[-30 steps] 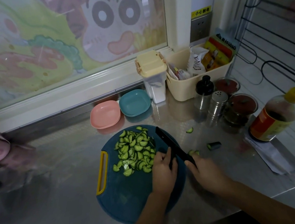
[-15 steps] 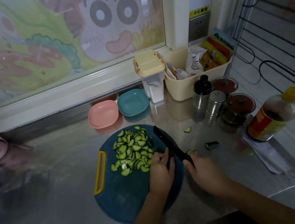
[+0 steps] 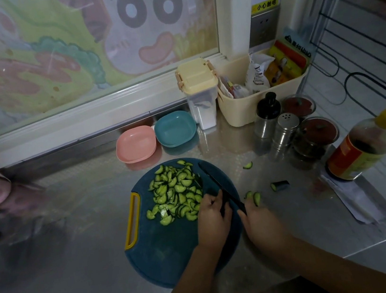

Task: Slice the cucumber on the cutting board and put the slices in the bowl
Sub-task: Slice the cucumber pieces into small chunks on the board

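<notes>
Slicing looked done: the cucumber slices lay heaped on the cutting board. Our right hand gripped the knife; our left hand curled beside its blade, whether holding anything we couldn't tell. Next, we judged, slices needed scooping into the teal bowl behind.

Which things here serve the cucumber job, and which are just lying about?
Job: board, slices, knife in the right hand, left hand, pink bowl or teal bowl.
Lying about: lidded box, basket, shakers, jars, bottle, paper.
</notes>
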